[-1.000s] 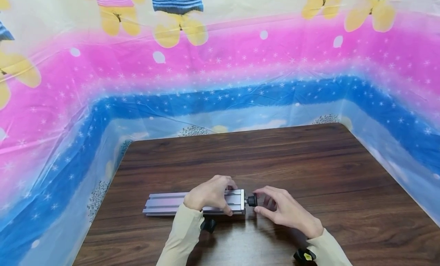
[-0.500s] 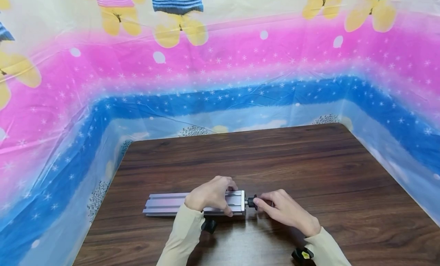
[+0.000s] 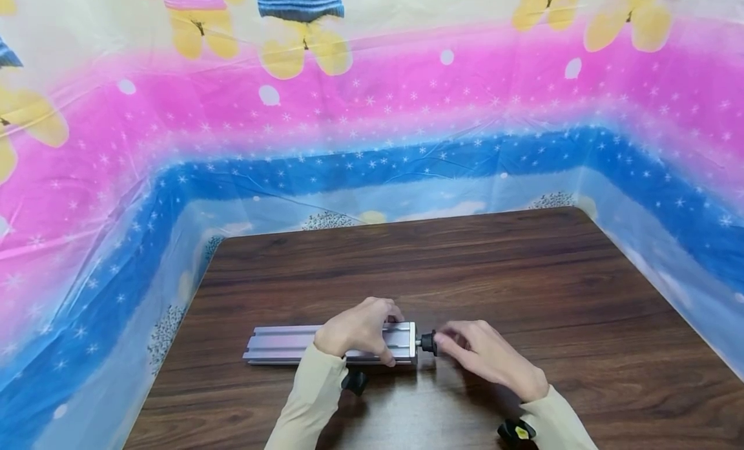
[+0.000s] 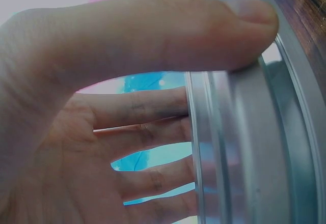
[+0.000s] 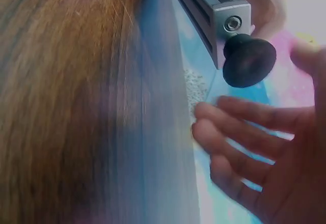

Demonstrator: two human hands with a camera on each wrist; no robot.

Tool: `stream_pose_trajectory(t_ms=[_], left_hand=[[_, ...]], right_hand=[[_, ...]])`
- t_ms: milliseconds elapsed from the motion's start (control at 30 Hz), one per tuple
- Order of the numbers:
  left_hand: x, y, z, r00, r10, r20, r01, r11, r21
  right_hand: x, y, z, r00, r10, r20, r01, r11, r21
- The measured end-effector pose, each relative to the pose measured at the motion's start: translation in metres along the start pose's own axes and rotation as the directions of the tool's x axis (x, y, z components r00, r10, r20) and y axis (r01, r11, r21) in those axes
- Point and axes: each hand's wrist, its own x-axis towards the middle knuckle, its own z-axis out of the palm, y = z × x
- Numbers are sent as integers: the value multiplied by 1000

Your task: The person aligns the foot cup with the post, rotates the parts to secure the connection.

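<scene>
A silver aluminium profile [image 3: 285, 342] with lengthwise slots lies across the table, left to right in the head view. My left hand [image 3: 354, 327] grips it near its right end, thumb on the near side and fingers over the far side; the left wrist view shows the thumb [image 4: 204, 35] pressed on the metal. From the end plate [image 3: 413, 340] a short metal shaft carries a round black knob [image 5: 249, 61]. My right hand [image 3: 488, 353] is just right of this knob. In the right wrist view its fingers [image 5: 244, 155] are loosely bent and spread, apart from the knob.
The dark wood-grain table [image 3: 465, 263] stands against a pink and blue printed cloth [image 3: 372, 114] hung behind and at both sides. A black wrist camera [image 3: 354, 381] sits on the left sleeve, another black device [image 3: 514, 432] on the right.
The right thumb and fingers have closed in on the knob and then come off it, a little to the right. The left hand keeps its grip on the profile.
</scene>
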Motion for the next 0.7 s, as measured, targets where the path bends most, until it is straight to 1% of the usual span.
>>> stream_pose_trajectory(t_ms=[67,167,267,433,600,700], left_hand=[[0,0,-1,1000,2,-1,-2,1000,6],[0,1,-2,1000,-5,0,5,1000,11],[0,1,-2,1000,-10,7,9,1000,13],[0,1,-2,1000,-1,5,1,1000,12],[0,0,-1,1000,9,-4,-9,1000,2],[0,0,-1,1000,17,-5,-17,1000,-1]], right_hand=[[-2,0,-1,998,-63,-15,63,998,2],[-3,1,-1,988,-155,-22,155,988,21],[-3,1,0,978,-203,-39,204,979,18],[-2,3,0,975,-217,-41,217,976,-4],[-1,4,-1,980,-199,-24,199,980,-20],[0,3,0,984,-175,-18,174,984,-29]])
